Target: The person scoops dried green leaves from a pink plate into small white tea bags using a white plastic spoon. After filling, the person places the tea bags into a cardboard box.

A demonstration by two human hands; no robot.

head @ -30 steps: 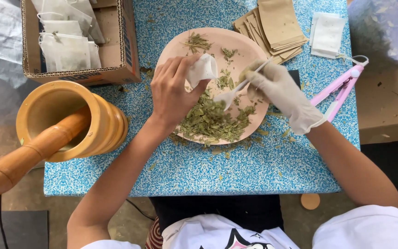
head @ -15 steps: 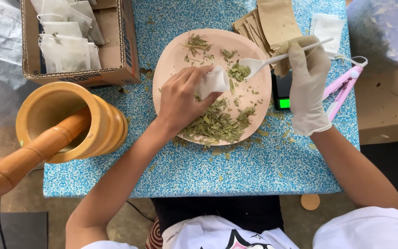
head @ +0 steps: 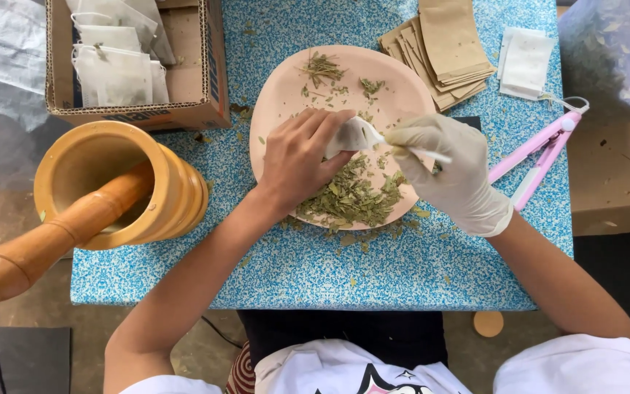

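Note:
My left hand point(head: 297, 159) is bare and holds a small white tea bag point(head: 352, 136) over a pale pink plate point(head: 284, 89). My right hand point(head: 446, 169) wears a white glove and grips a white plastic spoon point(head: 426, 153), its bowl end pushed into the bag's mouth. Both hands meet above a heap of dried green leaves point(head: 350, 198) on the near part of the plate. More leaf bits lie at the plate's far side.
A wooden mortar point(head: 122, 186) with a pestle point(head: 45, 244) stands at the left. A cardboard box point(head: 191, 80) holds filled white bags. Brown paper envelopes point(head: 450, 44), white sachets point(head: 525, 62) and a pink sealing tool point(head: 537, 153) lie on the blue speckled table point(head: 373, 270).
My right hand lifted a spoonful of leaves off the heap, swung out to the right, then came back and put the spoon into the bag. My left hand kept the bag.

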